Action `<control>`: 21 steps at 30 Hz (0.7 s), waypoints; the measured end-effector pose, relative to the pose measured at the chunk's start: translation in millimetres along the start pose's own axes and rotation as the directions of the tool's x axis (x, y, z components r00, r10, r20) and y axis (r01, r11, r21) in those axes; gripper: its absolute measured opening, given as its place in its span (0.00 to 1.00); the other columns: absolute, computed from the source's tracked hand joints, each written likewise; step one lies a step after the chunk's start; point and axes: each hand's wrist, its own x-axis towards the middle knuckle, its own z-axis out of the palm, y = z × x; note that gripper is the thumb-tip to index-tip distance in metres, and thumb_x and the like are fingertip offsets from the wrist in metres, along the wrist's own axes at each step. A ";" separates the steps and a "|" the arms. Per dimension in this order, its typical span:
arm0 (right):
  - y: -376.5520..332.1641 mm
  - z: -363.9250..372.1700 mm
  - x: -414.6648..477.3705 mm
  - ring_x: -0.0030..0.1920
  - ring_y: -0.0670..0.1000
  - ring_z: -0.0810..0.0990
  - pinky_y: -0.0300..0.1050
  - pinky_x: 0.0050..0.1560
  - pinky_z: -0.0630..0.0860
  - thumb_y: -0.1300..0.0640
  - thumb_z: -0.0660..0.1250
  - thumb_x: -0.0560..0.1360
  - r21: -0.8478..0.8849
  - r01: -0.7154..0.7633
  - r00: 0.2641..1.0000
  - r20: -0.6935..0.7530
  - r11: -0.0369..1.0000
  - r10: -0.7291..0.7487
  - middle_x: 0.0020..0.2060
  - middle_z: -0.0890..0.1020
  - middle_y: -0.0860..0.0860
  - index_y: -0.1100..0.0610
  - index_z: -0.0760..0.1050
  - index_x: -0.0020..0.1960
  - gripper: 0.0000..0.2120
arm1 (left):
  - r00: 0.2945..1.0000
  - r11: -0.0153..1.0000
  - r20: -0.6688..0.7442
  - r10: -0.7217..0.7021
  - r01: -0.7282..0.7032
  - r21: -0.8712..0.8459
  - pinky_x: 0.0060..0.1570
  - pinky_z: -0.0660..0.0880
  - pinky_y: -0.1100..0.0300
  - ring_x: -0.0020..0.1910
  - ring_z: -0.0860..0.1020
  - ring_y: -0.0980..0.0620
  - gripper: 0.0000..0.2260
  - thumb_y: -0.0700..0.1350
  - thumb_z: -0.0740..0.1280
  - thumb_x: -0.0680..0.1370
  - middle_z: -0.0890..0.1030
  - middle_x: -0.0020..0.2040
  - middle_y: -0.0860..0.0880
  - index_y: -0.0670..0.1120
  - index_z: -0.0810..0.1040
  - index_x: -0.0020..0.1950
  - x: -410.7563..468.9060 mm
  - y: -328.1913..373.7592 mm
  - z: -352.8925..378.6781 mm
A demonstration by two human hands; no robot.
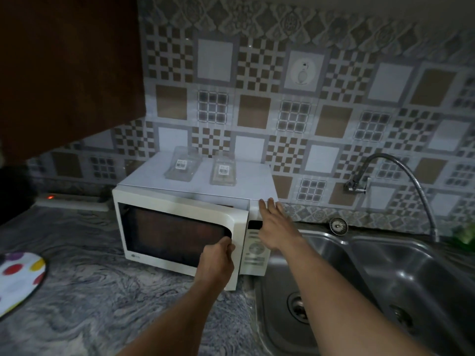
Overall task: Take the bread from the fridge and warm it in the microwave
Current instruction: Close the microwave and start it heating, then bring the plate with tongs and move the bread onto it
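Dim kitchen. Table [90,291] has a grey marbled top; the wall [257,73] behind it is tiled in brown, white and checkered squares; a dark cabinet [64,60] hangs at upper left. A steel sink [424,265] with two basins is set into the table at right, with a tap [356,185] on the wall above it and a round strainer [338,225] lying at its back rim. At the far left edge there is a white mat [18,278] with coloured dots. A power strip [72,201] lies along the wall, red light on. The white microwave [246,186] stands on the table just left of the sink, its back to the wall. Two clear plastic boxes [182,167] [223,170] sit side by side on its top, both labelled (labels too small to read). The door [239,227] is slightly ajar, its right edge standing out from the body. The window [174,232] is dark, so I cannot tell if the bread is inside; no bread can be made out elsewhere. Left hand [218,263]: fingers [226,242] curled around the door's right side beside the window, gripping it. Right hand [277,227]: fingers [263,205] straight and slightly spread, tips resting on the upper right front corner of the microwave, above the control panel [254,250]; it holds nothing.
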 end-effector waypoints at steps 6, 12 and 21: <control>0.4 -7.0 4.7 0.80 0.56 0.40 0.60 0.78 0.48 0.66 0.53 0.78 0.008 -0.010 1.000 0.027 1.000 0.010 0.81 0.42 0.55 0.56 0.41 0.82 0.36 | 0.982 0.948 -0.141 0.123 -0.074 0.311 0.33 0.74 0.57 0.33 0.77 0.48 0.08 0.50 0.58 0.78 0.79 0.35 0.50 0.50 0.73 0.44 -1.3 16.1 -49.4; -6.1 -11.4 9.0 0.79 0.60 0.52 0.60 0.76 0.57 0.63 0.55 0.77 0.009 -0.021 1.000 0.022 1.000 0.021 0.79 0.54 0.58 0.58 0.50 0.81 0.33 | 0.931 0.899 -0.247 0.270 -0.152 0.412 0.59 0.70 0.48 0.63 0.71 0.45 0.15 0.49 0.56 0.80 0.76 0.64 0.47 0.51 0.72 0.66 23.6 24.5 -68.4; -15.4 -27.8 11.2 0.56 0.59 0.76 0.50 0.54 0.74 0.65 0.54 0.76 0.017 0.028 0.999 -0.036 0.999 -0.027 0.58 0.77 0.59 0.61 0.74 0.58 0.14 | 0.976 0.915 -0.118 0.181 -0.123 0.385 0.73 0.59 0.41 0.75 0.64 0.49 0.21 0.55 0.48 0.83 0.73 0.72 0.51 0.56 0.72 0.71 25.5 20.9 -66.6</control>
